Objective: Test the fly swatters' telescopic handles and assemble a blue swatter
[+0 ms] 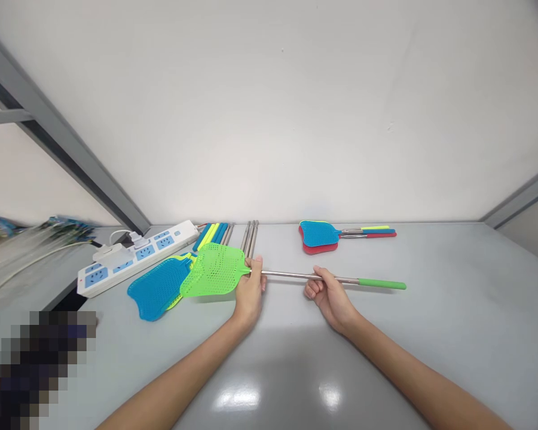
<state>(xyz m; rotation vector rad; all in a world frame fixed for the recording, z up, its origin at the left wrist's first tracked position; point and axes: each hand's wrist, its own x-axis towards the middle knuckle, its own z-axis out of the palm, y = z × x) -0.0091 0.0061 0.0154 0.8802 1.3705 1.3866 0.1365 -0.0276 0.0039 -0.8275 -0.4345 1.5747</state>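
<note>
A green fly swatter (219, 270) with a metal rod and a green grip lies level across both hands, just above the table. My left hand (250, 292) is closed around the neck, where the perforated head meets the rod. Farther right, my right hand (330, 297) pinches the rod between thumb and curled fingers, short of the grip. Under and left of the green head lie loose blue swatter heads (158, 289), with a yellow one partly hidden beneath. Behind them are several coloured grips (210, 237) and bare metal rods (250, 237).
A white power strip (134, 260) with plugs in it stands at the left. Complete swatters (320, 233) in blue, red and yellow lie stacked near the back wall. The grey table (452, 334) meets a wall behind and frame posts at the sides.
</note>
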